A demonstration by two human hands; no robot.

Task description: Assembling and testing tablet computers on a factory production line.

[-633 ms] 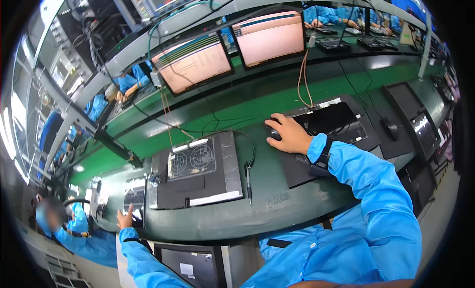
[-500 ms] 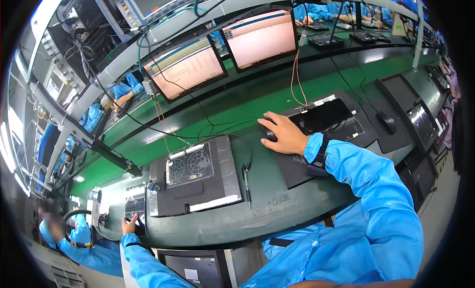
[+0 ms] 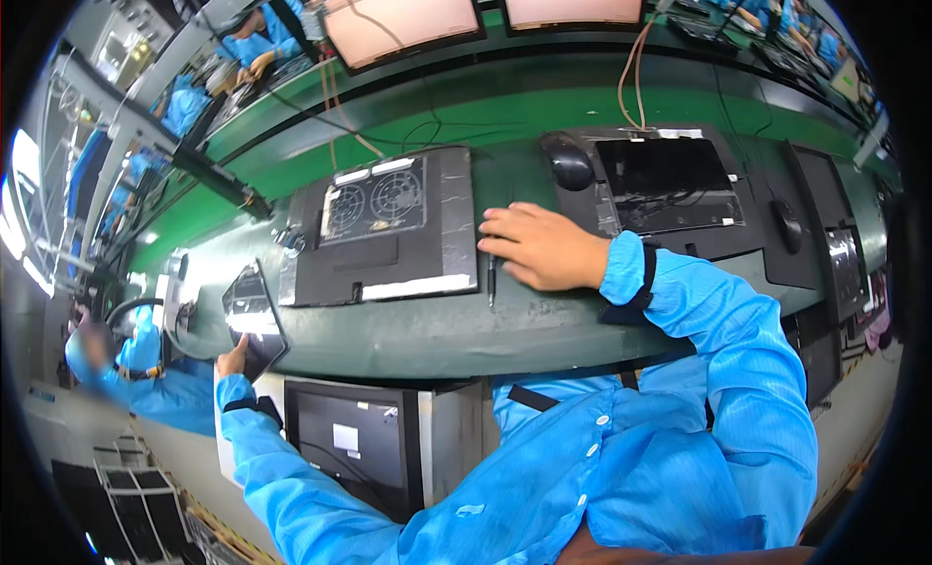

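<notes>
At the bench's left end, my left hand [image 3: 233,358] grips the near edge of a dark, flat tablet-like panel [image 3: 250,308]. One digit lies on its glossy face; the other fingers are mostly hidden. The panel sits slanted, its corner reaching over the bench's front edge. My right hand [image 3: 546,247] is palm down with fingers stretched leftward, over the upper end of a black pen [image 3: 492,285]. Whether it touches the pen is hidden. Beyond that hand rests a black computer mouse [image 3: 569,161], beside a dark-screened panel [image 3: 668,184] on a black board.
A black fixture board [image 3: 451,225] with a clear plate showing two round patterns [image 3: 374,198] lies between my hands. Two monitors [image 3: 403,21] stand behind. A second mouse [image 3: 785,225] and black trays [image 3: 833,216] are at right. Co-workers in blue [image 3: 262,41] sit beyond and at left.
My right hand has left the mouse and moved left and nearer, over the pen. The panel at my left hand has turned and now slants. The whole view has tilted downward.
</notes>
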